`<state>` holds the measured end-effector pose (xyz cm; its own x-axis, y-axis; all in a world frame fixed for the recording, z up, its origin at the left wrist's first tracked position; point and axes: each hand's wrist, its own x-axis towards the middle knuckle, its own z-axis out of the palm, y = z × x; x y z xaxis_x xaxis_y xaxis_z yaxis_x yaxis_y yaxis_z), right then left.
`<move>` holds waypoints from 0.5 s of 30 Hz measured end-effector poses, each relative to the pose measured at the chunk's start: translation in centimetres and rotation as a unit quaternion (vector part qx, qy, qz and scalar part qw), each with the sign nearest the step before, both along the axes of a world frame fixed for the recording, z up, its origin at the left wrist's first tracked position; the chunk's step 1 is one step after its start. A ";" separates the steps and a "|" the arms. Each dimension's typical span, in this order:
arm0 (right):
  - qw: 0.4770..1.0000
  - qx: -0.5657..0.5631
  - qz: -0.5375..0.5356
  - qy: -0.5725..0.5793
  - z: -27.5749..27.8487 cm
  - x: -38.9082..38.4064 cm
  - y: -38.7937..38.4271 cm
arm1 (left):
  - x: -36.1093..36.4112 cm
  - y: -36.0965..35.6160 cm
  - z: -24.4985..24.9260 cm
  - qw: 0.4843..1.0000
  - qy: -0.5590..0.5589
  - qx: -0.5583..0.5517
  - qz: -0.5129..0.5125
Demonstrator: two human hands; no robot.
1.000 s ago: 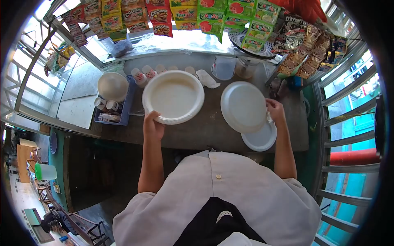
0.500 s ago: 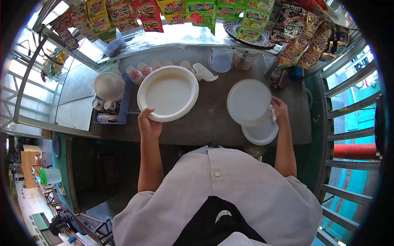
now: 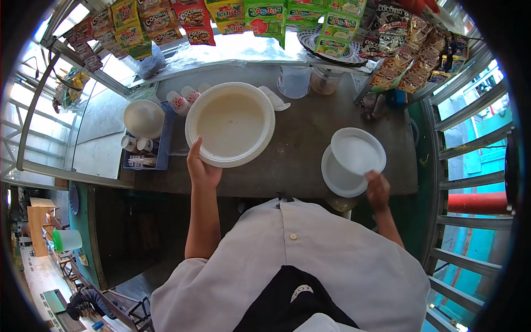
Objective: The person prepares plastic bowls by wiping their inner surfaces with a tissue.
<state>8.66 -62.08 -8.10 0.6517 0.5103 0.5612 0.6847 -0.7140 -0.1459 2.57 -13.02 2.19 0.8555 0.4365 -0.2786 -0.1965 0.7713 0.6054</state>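
My left hand (image 3: 206, 170) grips the near rim of a stack of white plates (image 3: 231, 126), thumb over the edge. The ridged rims of the stack show along its side, and it is held above the grey table (image 3: 293, 166). On the right, my right hand (image 3: 378, 189), slightly blurred, pinches the near edge of a single white plate (image 3: 358, 150). That plate is partly over another white plate (image 3: 336, 180) lying near the table's front edge. Whether a cloth is in my right hand is hidden.
Behind the stack are patterned cups (image 3: 178, 102) and crumpled white tissue (image 3: 276, 98). A blue basket (image 3: 164, 150) with a white bowl (image 3: 145, 118) stands left. A clear tub (image 3: 294, 82) and a jar (image 3: 326, 83) stand at the back. Drink sachets (image 3: 265, 21) hang overhead.
My right hand has moved down toward me, bringing its plate lower and rightward over the plate on the table. The white cloth at that hand no longer shows. The left-hand stack has shifted slightly.
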 end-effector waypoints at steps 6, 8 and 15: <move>0.994 -0.027 0.017 0.100 0.3 -4.1 2.0 | 0.7 -2.1 0.9 0.998 -0.042 0.023 -0.038; 0.988 0.033 0.016 0.147 1.0 -4.3 2.6 | 1.0 -2.9 1.1 0.997 -0.051 0.029 -0.053; 0.939 0.300 0.065 0.156 12.7 4.2 12.1 | 1.2 -5.5 0.6 0.989 -0.030 0.101 -0.107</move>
